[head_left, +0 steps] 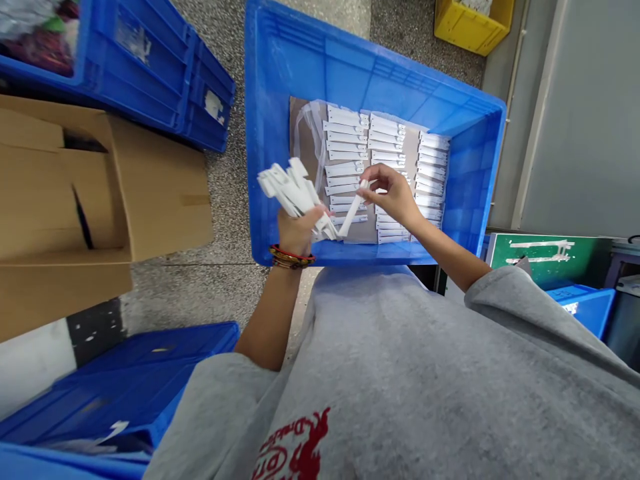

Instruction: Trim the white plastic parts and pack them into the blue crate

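Note:
My left hand point(299, 227) is closed around a bundle of white plastic strips point(290, 188), whose ends fan out above the fist. To its right, my right hand point(393, 192) pinches a single white plastic strip point(354, 212) by its upper end, the strip slanting down toward the left hand. Both hands are over a large blue crate point(380, 50). Inside it, rows of similar white strips point(346, 137) lie side by side in three columns on a brown cardboard sheet point(310, 150). Clear plastic film point(320, 130) is bunched along the sheet's left part.
An open cardboard box point(165, 200) and stacked blue crates point(150, 63) stand at the left. More blue crates point(125, 373) are at the lower left. A yellow bin point(470, 27) sits at the top right, beside a grey panel point(580, 120). A green board point(530, 257) is at the right.

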Available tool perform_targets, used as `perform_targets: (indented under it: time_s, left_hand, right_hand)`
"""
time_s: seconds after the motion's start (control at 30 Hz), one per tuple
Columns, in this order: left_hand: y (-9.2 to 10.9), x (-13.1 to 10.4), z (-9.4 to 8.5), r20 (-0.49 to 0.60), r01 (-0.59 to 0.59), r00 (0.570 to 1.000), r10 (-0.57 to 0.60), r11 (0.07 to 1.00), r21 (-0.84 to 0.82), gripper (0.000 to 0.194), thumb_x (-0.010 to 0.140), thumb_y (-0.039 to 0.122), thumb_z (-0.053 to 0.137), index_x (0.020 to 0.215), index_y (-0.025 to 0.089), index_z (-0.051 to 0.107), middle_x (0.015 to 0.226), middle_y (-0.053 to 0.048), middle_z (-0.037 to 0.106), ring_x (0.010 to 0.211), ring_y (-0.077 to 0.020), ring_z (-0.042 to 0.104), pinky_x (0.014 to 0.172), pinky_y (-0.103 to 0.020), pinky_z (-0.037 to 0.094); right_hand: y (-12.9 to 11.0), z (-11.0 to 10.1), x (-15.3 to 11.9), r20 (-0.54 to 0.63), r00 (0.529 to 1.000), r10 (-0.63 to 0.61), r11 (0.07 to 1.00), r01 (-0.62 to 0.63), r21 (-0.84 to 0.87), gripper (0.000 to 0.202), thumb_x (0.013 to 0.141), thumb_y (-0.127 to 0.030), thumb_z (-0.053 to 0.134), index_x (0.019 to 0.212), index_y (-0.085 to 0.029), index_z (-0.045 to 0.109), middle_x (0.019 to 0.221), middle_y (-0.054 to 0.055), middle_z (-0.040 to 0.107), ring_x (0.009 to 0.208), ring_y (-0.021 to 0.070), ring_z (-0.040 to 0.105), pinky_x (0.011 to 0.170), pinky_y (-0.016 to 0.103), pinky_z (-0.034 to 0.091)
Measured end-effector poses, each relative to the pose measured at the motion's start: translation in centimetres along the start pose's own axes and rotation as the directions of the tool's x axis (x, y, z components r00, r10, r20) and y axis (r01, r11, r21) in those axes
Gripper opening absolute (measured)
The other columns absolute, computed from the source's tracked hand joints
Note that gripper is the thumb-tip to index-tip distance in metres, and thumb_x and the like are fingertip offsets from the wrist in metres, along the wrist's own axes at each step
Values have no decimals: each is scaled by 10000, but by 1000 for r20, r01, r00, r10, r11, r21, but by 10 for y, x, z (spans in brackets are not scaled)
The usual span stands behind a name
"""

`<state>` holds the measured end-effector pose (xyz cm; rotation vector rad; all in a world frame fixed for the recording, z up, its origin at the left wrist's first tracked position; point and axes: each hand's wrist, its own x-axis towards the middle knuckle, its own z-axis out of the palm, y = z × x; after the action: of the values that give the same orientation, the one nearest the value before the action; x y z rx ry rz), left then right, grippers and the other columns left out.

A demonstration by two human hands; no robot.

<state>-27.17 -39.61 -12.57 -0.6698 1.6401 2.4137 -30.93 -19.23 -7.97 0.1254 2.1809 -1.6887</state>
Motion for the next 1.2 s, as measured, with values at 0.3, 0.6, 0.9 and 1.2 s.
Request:
perform_targets:
  time_s: [0.3, 0.6, 0.9, 1.2]
  left_hand:
    - [1, 10, -21, -35, 22, 999, -27, 987, -158, 553, 499, 385, 907, 857, 170, 545, 634, 94, 568, 587, -94, 571, 828, -498, 576]
    - [-2, 6, -18, -48, 15, 999, -25, 980, -199, 606, 448, 430, 935, 837, 173, 548, 636, 94, 562, 580, -84, 556, 816, -455, 569]
    - [-4, 4, -20, 4, 23, 1000, -23, 974, -225, 521, 523, 409, 928, 818, 199, 553, 651, 73, 587, 605, -105, 589, 735, -391, 582]
    - [-1, 4, -13, -54, 52, 997, -64, 978, -203, 467, 448, 372, 914, 784, 201, 638, 607, 65, 608, 553, -114, 600, 651, -350, 608]
  right_hand:
    - [109, 26, 7, 22, 804, 594, 783, -572, -244, 352, 819, -125, 735, 699, -192, 411, 579, -62, 574, 564, 85, 649, 615, 204, 582]
    - [133, 36, 7, 52, 873, 484, 574, -273, -772, 189, 928, -338, 640, 935, -149, 641, 1071, 159, 734, 1076, 291, 675, 926, 368, 508]
    - [110, 31, -1, 213, 906, 366, 326, 89, -941, 453, 957, -383, 587, 1278, -71, 524, 1305, 276, 583, 1195, 353, 559, 899, 425, 480]
    - [137, 34, 6, 492, 846, 208, 217, 451, -866, 294, 960, -221, 532, 1221, -86, 556, 1273, 211, 560, 1168, 311, 510, 898, 417, 484]
